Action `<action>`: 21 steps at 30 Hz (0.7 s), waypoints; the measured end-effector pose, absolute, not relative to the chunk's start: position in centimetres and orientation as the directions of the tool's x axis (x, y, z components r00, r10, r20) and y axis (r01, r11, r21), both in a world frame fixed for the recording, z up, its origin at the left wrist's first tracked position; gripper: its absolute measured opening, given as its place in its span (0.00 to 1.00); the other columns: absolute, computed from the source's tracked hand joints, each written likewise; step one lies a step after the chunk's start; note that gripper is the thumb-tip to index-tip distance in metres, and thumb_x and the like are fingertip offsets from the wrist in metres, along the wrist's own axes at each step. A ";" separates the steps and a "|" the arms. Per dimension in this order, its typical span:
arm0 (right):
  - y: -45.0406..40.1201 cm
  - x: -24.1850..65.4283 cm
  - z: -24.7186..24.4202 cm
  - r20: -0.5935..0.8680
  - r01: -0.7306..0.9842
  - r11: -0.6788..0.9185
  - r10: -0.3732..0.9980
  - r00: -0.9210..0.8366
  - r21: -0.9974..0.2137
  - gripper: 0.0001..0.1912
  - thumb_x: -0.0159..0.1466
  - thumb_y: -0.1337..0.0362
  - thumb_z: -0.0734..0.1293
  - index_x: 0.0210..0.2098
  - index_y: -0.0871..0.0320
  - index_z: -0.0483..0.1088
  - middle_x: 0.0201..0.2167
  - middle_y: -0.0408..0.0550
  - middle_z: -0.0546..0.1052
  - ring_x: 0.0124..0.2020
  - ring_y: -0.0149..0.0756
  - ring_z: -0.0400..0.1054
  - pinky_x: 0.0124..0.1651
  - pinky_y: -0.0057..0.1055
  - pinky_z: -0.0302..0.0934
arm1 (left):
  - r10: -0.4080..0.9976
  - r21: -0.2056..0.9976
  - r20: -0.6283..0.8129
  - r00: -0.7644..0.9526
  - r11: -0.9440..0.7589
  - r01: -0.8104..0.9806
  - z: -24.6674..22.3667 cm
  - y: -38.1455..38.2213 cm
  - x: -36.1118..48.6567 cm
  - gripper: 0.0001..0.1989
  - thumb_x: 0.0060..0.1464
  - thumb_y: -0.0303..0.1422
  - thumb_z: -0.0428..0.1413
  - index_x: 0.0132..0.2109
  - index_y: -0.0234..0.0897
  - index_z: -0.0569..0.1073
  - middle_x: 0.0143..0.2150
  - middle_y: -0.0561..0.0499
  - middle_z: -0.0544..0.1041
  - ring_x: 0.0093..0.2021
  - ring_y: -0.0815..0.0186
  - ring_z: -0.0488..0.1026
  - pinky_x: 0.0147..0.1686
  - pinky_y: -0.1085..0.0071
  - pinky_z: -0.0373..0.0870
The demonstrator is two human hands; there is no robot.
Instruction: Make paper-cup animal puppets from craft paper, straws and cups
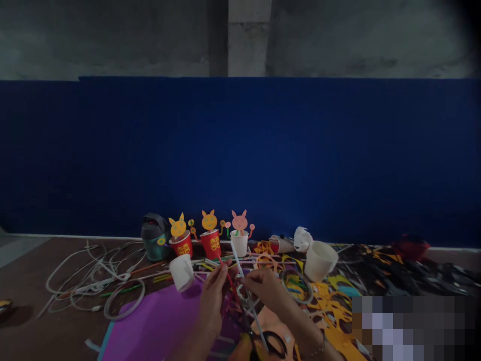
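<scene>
My left hand (213, 296) is closed around a thin red straw (230, 277), whose upper end points up and to the left. Close beside it, my right hand (265, 288) pinches a long white straw (236, 254) that slants down to the right past the fingers. Black-handled scissors (276, 345) lie below the hands, partly covered. Purple paper (150, 321) is spread under my left forearm, with a white paper cup (182, 273) tilted at its far edge. Behind the hands stand a white cup (239, 243) with a pink animal head and two red cups (211, 244) with orange heads.
A dark green container (155, 238) stands left of the cup figures, near tangled white cables (93, 276). Tape rings (124, 301) lie on both sides. At right are a large white cup (320, 261), crumpled paper (302, 239) and orange paper scraps (330, 313). A blue panel (240, 150) rises behind.
</scene>
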State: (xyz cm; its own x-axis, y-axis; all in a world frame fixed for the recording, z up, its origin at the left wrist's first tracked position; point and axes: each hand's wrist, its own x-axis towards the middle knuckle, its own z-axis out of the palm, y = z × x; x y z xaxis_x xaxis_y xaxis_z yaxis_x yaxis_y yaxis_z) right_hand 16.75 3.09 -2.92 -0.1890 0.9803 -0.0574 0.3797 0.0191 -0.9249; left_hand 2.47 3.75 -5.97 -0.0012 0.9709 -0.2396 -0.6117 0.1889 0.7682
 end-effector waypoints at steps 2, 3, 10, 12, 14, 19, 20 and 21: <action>2.6 17.0 -2.4 -0.055 0.399 0.030 0.978 -0.200 -0.917 0.16 0.56 0.58 0.63 0.16 0.60 0.64 0.14 0.37 0.57 0.19 0.25 0.50 0.23 0.23 0.45 | 0.970 0.764 -0.241 -0.017 0.178 -0.621 -6.2 4.0 2.3 0.15 0.44 0.33 0.64 0.42 0.37 0.76 0.37 0.47 0.82 0.41 0.59 0.78 0.37 0.70 0.75; 2.4 17.0 -2.4 -0.052 0.407 0.048 0.972 -0.229 -0.912 0.16 0.56 0.59 0.63 0.16 0.60 0.64 0.14 0.37 0.57 0.20 0.25 0.50 0.23 0.23 0.45 | 0.972 0.760 -0.234 -0.020 0.170 -0.628 -6.4 4.1 2.4 0.13 0.44 0.32 0.65 0.40 0.37 0.76 0.37 0.47 0.82 0.42 0.60 0.78 0.37 0.70 0.75; 2.1 16.2 -3.8 -0.149 0.464 0.019 0.934 -0.324 -0.886 0.10 0.51 0.69 0.62 0.14 0.60 0.61 0.13 0.36 0.57 0.18 0.24 0.50 0.22 0.23 0.44 | 0.926 0.734 -0.366 0.091 0.347 -0.584 -5.8 3.7 2.6 0.16 0.46 0.35 0.63 0.43 0.37 0.74 0.34 0.47 0.82 0.36 0.58 0.79 0.25 0.72 0.73; 2.3 16.2 -4.1 -0.167 0.505 0.012 0.936 -0.309 -0.863 0.11 0.51 0.69 0.61 0.13 0.60 0.61 0.12 0.37 0.58 0.18 0.25 0.51 0.21 0.23 0.44 | 0.900 0.684 -0.403 0.166 0.417 -0.599 -5.6 3.7 2.4 0.18 0.49 0.41 0.59 0.45 0.36 0.73 0.34 0.45 0.81 0.33 0.58 0.79 0.20 0.72 0.71; 2.5 16.2 -4.4 -0.169 0.539 0.012 0.943 -0.286 -0.842 0.10 0.51 0.70 0.60 0.13 0.60 0.62 0.12 0.37 0.59 0.17 0.25 0.52 0.21 0.23 0.45 | 0.899 0.662 -0.382 0.213 0.427 -0.616 -5.4 3.6 2.3 0.20 0.52 0.45 0.56 0.46 0.36 0.73 0.35 0.45 0.81 0.33 0.58 0.79 0.20 0.72 0.70; 2.4 16.2 -4.7 -0.147 0.564 0.032 0.952 -0.270 -0.825 0.09 0.49 0.72 0.60 0.14 0.60 0.62 0.11 0.36 0.57 0.16 0.25 0.51 0.20 0.23 0.44 | 0.944 0.718 -0.316 0.097 0.305 -0.626 -5.5 3.2 3.2 0.11 0.50 0.28 0.60 0.43 0.35 0.74 0.34 0.47 0.81 0.34 0.63 0.79 0.29 0.73 0.74; 2.4 16.2 -4.6 -0.133 0.566 0.042 0.955 -0.265 -0.823 0.10 0.49 0.72 0.60 0.13 0.60 0.60 0.11 0.36 0.56 0.17 0.24 0.50 0.20 0.23 0.43 | 0.949 0.725 -0.308 0.072 0.283 -0.628 -5.6 3.2 3.4 0.10 0.49 0.25 0.59 0.41 0.35 0.74 0.34 0.47 0.81 0.34 0.63 0.79 0.30 0.73 0.74; 2.3 16.2 -4.4 -0.116 0.573 0.056 0.959 -0.259 -0.818 0.11 0.50 0.71 0.60 0.12 0.60 0.59 0.11 0.36 0.54 0.17 0.24 0.49 0.20 0.23 0.41 | 0.951 0.732 -0.304 0.058 0.272 -0.625 -5.6 3.3 3.6 0.08 0.49 0.24 0.59 0.40 0.34 0.74 0.33 0.47 0.81 0.33 0.63 0.79 0.31 0.72 0.74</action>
